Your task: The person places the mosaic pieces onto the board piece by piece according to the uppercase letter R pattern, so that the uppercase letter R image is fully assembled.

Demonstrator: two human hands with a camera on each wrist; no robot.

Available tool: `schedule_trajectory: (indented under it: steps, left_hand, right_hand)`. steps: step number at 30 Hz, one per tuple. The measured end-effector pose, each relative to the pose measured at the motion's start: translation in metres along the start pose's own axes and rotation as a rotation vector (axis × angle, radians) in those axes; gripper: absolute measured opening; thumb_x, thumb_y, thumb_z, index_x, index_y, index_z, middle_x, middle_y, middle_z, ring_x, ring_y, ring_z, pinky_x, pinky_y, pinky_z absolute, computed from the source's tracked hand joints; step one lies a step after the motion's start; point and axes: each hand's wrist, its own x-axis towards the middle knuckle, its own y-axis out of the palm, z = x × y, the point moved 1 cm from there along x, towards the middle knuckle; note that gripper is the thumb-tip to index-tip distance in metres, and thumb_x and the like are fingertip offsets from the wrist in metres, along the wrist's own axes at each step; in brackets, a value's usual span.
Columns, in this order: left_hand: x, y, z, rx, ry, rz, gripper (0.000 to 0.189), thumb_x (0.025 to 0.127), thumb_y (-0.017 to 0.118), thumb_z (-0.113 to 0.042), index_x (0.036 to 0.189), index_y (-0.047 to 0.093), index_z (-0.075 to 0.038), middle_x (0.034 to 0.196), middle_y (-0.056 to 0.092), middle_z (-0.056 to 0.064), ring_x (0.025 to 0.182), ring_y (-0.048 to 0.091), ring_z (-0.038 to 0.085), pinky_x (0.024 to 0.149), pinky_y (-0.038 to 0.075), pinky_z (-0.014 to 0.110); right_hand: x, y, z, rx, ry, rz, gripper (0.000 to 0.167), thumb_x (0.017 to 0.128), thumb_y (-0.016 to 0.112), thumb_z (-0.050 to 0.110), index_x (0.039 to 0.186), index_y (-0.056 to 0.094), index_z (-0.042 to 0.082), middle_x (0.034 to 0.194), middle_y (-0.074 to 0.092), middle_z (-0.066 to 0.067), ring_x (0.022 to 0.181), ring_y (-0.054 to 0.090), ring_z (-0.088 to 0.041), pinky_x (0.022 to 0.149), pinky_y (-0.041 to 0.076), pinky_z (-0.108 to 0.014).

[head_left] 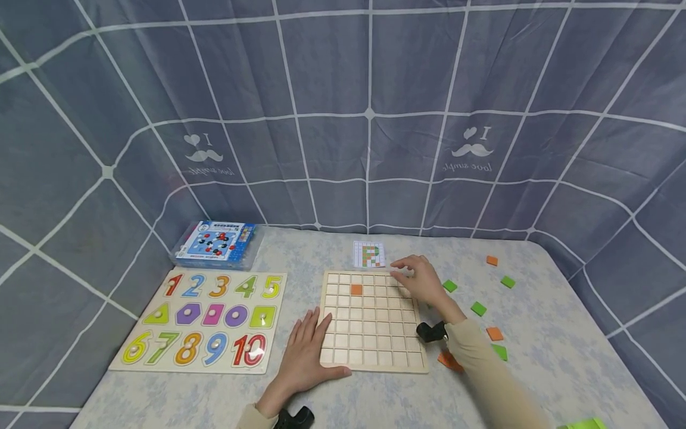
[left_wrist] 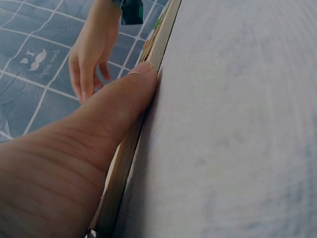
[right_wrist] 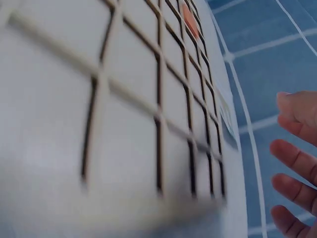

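Resting the left grip (head_left: 303, 353), with fingers spread apart, along the left and near edges of the wooden grid board (head_left: 370, 341), presumably to steady it. Hovering with the right grip (head_left: 424, 281) over the far right corner, with thumb and forefinger apart on nothing visible, and with one orange tile (head_left: 356, 289) seated to its left. With the pattern card (head_left: 370, 254) beyond and left of that grip, probably for easy checking, and green tiles (head_left: 479, 308) and loose orange tiles (head_left: 494, 333) to its right, likely for quick picking.

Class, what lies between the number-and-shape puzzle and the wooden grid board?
The person's left hand and patterned tablecloth, as the head view shows.
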Motion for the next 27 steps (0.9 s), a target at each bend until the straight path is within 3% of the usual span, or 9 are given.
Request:
schedule_trajectory:
  steps: [5,14,21,27]
  left_hand:
    - [0.000,-0.001,0.001,-0.007,-0.004,-0.002,0.111,0.066,0.069,-0.071,0.147,0.034,-0.004,0.151,0.022,0.023,0.140,0.013,0.038,0.110,0.010,0.052]
    - [0.000,-0.002,0.000,-0.006,0.000,-0.007,0.110,0.066,0.071,-0.069,0.147,0.034,-0.004,0.151,0.023,0.024,0.140,0.013,0.038,0.110,0.009,0.052]
    - [0.000,-0.001,0.000,-0.002,-0.007,0.004,0.111,0.066,0.070,-0.070,0.147,0.034,-0.005,0.151,0.022,0.023,0.141,0.012,0.037,0.111,0.008,0.051]
    - [0.000,-0.001,0.000,-0.016,-0.011,0.006,0.110,0.066,0.071,-0.069,0.147,0.033,-0.004,0.151,0.021,0.023,0.141,0.011,0.037,0.111,0.007,0.051]
  right_hand:
    - [-0.005,-0.024,-0.017,-0.048,0.017,-0.086,0.024,0.087,0.071,0.017,0.107,0.071,0.003,0.100,0.066,-0.012,0.088,0.053,-0.030,0.076,0.043,-0.045]
    - [-0.019,-0.055,-0.045,-0.100,0.112,-0.170,0.029,0.087,0.071,0.019,0.109,0.070,0.001,0.101,0.064,-0.017,0.088,0.052,-0.033,0.075,0.042,-0.048]
    - [-0.033,-0.067,-0.061,-0.110,0.161,-0.199,0.031,0.086,0.072,0.020,0.110,0.069,0.000,0.101,0.064,-0.019,0.088,0.053,-0.033,0.076,0.044,-0.049]
    - [-0.042,-0.072,-0.068,-0.126,0.222,-0.169,0.035,0.086,0.072,0.021,0.112,0.068,-0.001,0.104,0.063,-0.020,0.094,0.054,-0.037,0.078,0.045,-0.051]
